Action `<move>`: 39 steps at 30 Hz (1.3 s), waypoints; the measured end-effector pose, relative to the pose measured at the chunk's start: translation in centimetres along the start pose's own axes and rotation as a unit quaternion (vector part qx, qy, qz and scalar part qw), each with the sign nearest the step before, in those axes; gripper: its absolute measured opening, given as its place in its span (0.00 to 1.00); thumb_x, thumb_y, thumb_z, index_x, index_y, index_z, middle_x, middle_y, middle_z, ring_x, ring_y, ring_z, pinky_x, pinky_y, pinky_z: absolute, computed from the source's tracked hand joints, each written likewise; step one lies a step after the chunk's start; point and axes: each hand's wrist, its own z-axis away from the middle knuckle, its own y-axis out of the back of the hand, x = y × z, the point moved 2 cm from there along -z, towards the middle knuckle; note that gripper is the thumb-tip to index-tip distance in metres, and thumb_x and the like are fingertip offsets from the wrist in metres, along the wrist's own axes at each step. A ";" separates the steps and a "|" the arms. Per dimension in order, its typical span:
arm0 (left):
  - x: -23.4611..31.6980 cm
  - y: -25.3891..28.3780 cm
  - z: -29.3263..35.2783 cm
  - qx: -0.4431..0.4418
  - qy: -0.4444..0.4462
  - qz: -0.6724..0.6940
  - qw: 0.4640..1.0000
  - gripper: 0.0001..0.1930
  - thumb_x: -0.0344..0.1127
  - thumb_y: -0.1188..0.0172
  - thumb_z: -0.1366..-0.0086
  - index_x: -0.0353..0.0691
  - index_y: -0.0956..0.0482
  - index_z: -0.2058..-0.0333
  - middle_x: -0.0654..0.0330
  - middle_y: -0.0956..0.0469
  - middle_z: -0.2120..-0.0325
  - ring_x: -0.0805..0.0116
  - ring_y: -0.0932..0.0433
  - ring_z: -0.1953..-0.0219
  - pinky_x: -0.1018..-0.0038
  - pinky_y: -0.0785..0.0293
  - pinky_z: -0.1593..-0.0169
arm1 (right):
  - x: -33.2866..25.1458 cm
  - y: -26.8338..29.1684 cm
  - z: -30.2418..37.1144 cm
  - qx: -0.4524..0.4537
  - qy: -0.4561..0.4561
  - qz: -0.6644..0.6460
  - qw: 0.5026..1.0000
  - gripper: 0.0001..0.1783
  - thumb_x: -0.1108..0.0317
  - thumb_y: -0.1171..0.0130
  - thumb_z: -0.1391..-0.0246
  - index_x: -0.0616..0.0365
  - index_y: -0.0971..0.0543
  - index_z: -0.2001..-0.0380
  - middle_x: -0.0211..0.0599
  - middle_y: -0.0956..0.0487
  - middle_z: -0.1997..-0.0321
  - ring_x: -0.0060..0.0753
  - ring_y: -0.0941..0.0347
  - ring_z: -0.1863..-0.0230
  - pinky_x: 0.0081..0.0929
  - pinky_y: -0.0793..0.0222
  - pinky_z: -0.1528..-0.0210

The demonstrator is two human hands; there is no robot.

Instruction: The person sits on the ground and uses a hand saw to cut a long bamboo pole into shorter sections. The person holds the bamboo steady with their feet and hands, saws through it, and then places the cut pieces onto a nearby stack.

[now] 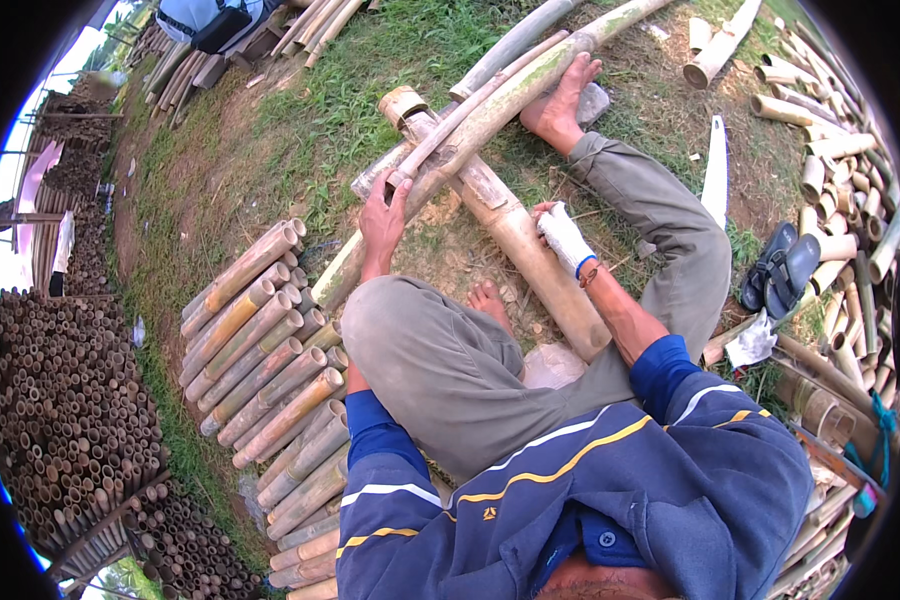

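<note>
Head view: the step in hand appears to be positioning a slim bamboo pole [475, 111] across the bamboo support [530, 255]. Left hand [381, 222]: fingers gripping the pole's near end. Gloved right hand [566, 239]: beside the support; finger closure cannot be told, palm hidden. Next move likely calls for steady alignment. Thicker pole [530, 85] cut off at top.

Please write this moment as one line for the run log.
left hand: at end of thin bamboo pole | right hand: gloved, beside thick bamboo pole | white blade: on ground
</note>
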 end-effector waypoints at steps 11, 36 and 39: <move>-2.9 0.4 -0.8 0.066 -0.010 0.211 0.975 0.25 0.50 0.37 0.20 0.39 0.21 0.36 0.53 0.14 0.49 0.62 0.16 0.45 0.66 0.24 0.40 | -0.1 -0.7 -0.3 -0.010 0.010 0.013 1.000 0.13 0.58 0.45 0.23 0.53 0.27 0.45 0.25 0.25 0.63 0.18 0.29 0.67 0.22 0.27 0.64; 7.2 2.3 4.7 -0.106 -0.168 0.014 0.980 0.33 0.34 0.23 0.36 0.39 0.23 0.33 0.48 0.18 0.39 0.50 0.20 0.36 0.58 0.26 0.31 | -12.6 14.3 -0.3 0.021 0.100 -0.374 0.922 0.11 0.61 0.33 0.31 0.53 0.20 0.52 0.34 0.16 0.55 0.35 0.19 0.55 0.34 0.17 0.57; 3.9 4.4 2.6 -0.009 -0.149 -0.082 0.985 0.40 0.41 0.19 0.42 0.40 0.25 0.32 0.46 0.20 0.39 0.45 0.21 0.37 0.55 0.27 0.31 | -16.7 25.0 -3.0 0.144 0.140 -0.245 0.948 0.10 0.63 0.33 0.30 0.56 0.19 0.54 0.34 0.17 0.58 0.32 0.20 0.59 0.28 0.18 0.61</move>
